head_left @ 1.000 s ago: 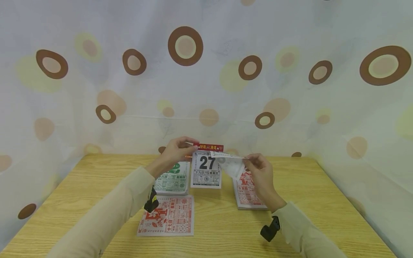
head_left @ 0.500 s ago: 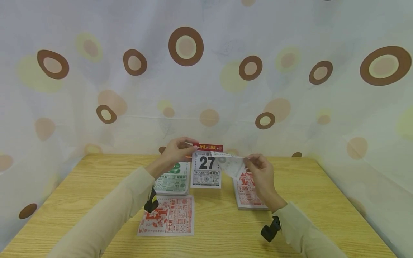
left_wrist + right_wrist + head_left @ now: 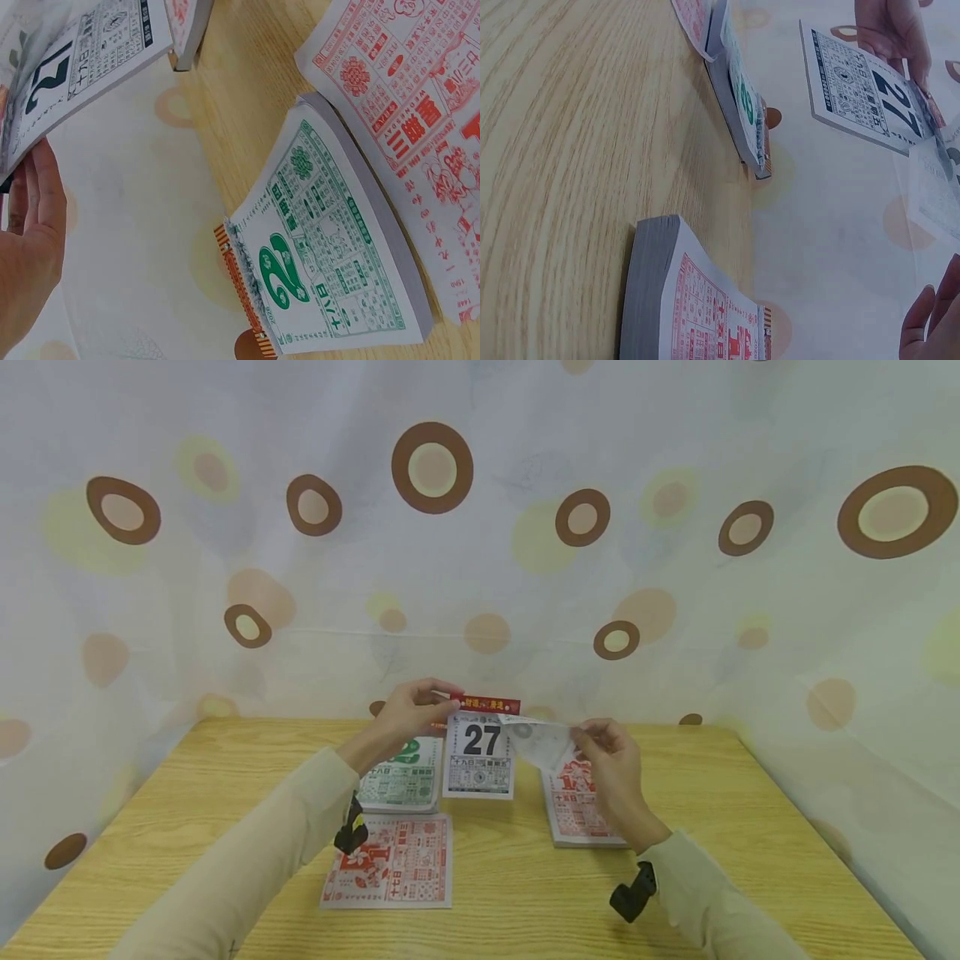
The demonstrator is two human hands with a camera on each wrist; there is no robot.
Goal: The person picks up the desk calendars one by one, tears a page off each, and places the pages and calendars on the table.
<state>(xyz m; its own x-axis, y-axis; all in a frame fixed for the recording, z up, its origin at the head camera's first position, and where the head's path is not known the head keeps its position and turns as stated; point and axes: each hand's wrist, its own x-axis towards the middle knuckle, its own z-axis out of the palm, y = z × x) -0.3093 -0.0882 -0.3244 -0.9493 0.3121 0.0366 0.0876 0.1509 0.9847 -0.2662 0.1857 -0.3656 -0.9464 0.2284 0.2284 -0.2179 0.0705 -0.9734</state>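
In the head view my left hand (image 3: 405, 720) grips the left end of the red header strip (image 3: 492, 704) of a tear-off calendar (image 3: 480, 777). The calendar is held up above the table and shows a black 27. A thin page (image 3: 542, 743) stretches from below the header out to the right, its printing showing faintly through the back. My right hand (image 3: 613, 772) pinches the page's right edge. In the left wrist view my left hand (image 3: 34, 232) supports the calendar by its top. Part of the page lies outside the right wrist view.
A green-printed calendar pad (image 3: 401, 787) lies behind a loose red-printed sheet (image 3: 393, 864) on the wooden table (image 3: 517, 902). Below my right hand lies a thick red-printed pad (image 3: 573, 814). A patterned curtain (image 3: 480, 568) hangs behind the table's far edge.
My right hand has shifted slightly to the right, drawing the page further out along the header. The left hand and the calendar have barely moved.
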